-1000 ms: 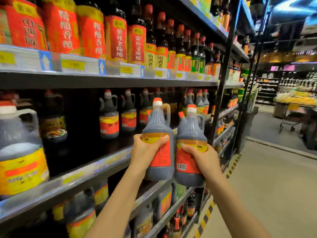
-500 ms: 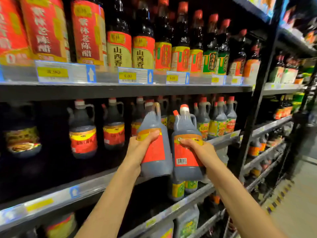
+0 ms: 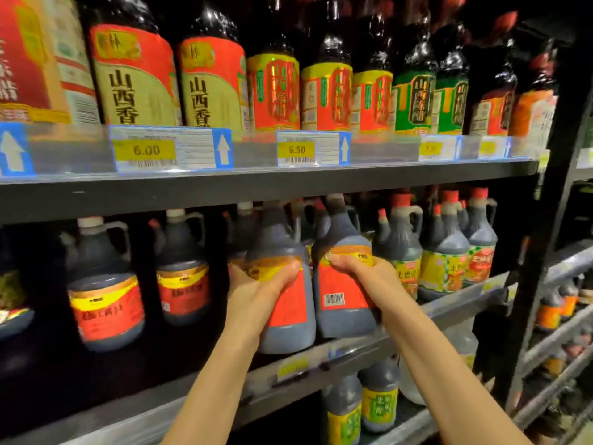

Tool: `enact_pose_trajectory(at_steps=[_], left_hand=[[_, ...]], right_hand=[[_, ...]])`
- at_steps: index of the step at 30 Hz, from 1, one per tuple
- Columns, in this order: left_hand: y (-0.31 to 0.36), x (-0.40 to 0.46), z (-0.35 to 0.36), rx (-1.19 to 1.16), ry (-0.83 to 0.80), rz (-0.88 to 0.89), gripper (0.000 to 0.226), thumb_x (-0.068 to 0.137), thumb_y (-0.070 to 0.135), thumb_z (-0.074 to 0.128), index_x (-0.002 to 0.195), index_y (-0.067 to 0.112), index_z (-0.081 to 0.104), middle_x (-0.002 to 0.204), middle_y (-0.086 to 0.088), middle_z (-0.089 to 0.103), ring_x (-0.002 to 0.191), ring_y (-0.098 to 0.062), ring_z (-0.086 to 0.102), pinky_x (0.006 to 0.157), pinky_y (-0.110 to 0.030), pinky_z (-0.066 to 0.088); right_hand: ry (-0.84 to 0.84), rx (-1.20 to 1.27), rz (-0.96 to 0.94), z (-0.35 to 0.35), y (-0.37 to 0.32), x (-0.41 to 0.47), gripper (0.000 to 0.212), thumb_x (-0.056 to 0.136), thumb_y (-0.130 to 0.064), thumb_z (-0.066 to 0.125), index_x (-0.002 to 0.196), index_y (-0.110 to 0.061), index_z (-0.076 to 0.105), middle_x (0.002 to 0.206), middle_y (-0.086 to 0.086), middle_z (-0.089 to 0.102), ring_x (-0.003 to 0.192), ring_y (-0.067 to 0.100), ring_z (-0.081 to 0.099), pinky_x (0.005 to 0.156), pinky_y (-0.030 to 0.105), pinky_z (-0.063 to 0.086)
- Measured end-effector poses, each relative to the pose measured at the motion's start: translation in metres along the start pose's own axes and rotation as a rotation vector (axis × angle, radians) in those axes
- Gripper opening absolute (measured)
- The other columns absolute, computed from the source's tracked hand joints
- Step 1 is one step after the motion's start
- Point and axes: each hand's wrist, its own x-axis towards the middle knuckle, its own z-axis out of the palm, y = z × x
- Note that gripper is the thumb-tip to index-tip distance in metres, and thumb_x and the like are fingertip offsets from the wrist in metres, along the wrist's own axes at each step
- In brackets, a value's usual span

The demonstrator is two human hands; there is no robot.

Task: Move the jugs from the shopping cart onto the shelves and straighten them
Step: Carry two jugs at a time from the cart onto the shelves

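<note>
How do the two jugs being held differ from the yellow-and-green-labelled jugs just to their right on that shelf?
The two held jugs carry red labels with a yellow band on top; the neighbouring jugs have yellow-green labels. The held jugs are gripped, one by the left hand and one by the right hand, and lean slightly; the neighbours stand upright, untouched. The held jugs sit nearer the shelf edge. All hold dark liquid and have handles.

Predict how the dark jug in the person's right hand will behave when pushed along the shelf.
The jug looks full nearly to the neck, so probably heavy. Tall and narrow-topped, it might tip if shoved high up. The right hand grips its glossy label, possibly slippery.
</note>
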Motion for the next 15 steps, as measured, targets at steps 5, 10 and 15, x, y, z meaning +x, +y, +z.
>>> enact_pose_trajectory(at_steps=[5, 10, 15], left_hand=[[-0.006, 0.008, 0.022, 0.031, 0.152, 0.084, 0.072, 0.057, 0.034, 0.086, 0.114, 0.022, 0.043, 0.113, -0.002, 0.059, 0.103, -0.021, 0.058, 0.094, -0.034, 0.045], [-0.017, 0.004, 0.037, 0.129, 0.278, 0.11, 0.09, 0.058, 0.028, 0.087, 0.13, 0.01, 0.037, 0.129, -0.008, 0.052, 0.114, -0.023, 0.054, 0.097, -0.032, 0.043], [-0.024, -0.01, 0.044, 0.196, 0.321, 0.086, 0.088, 0.062, 0.034, 0.084, 0.129, 0.01, 0.033, 0.13, -0.008, 0.05, 0.113, -0.025, 0.054, 0.085, -0.027, 0.041]], right_hand=[[0.047, -0.135, -0.064, 0.004, 0.012, 0.03, 0.084, 0.04, -0.047, 0.083, 0.111, -0.009, 0.058, 0.103, 0.008, 0.067, 0.092, 0.026, 0.066, 0.083, 0.042, 0.055], [0.066, -0.178, -0.164, 0.005, 0.031, 0.043, 0.088, 0.042, -0.039, 0.077, 0.12, -0.011, 0.048, 0.115, 0.011, 0.062, 0.1, 0.027, 0.061, 0.085, 0.039, 0.051], [0.023, -0.129, -0.238, 0.004, 0.046, 0.049, 0.089, 0.053, -0.033, 0.088, 0.127, -0.012, 0.042, 0.122, 0.009, 0.056, 0.106, 0.025, 0.059, 0.089, 0.039, 0.05]])
